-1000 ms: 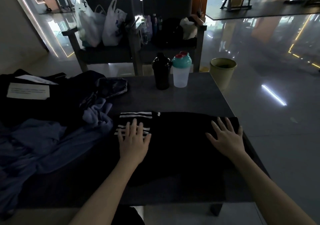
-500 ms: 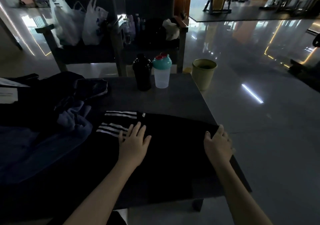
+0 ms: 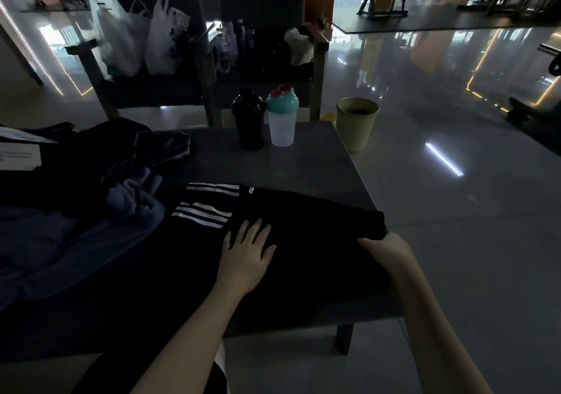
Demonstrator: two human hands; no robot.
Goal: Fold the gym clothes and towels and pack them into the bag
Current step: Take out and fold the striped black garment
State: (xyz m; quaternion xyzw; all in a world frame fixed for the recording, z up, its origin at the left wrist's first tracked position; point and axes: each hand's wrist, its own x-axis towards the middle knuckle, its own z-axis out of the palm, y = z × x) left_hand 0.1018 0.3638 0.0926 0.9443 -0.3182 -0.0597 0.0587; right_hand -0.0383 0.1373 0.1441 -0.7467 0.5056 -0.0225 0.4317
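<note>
A black garment with white stripes lies flat on the dark table. My left hand rests flat on its middle, fingers straight. At the garment's right edge, my right hand curls its fingers round the cloth near the table's edge. To the left sits a heap of blue cloth and dark clothes with a white paper label on top. No bag can be told apart in this dim light.
A black shaker bottle and a clear one with a teal lid stand at the table's far side. A green bin is on the floor beyond. Behind are two chairs with plastic bags.
My right hand slid from lying flat on the garment to its right edge and curled round the cloth. The left hand stayed on the garment, shifting slightly right.
</note>
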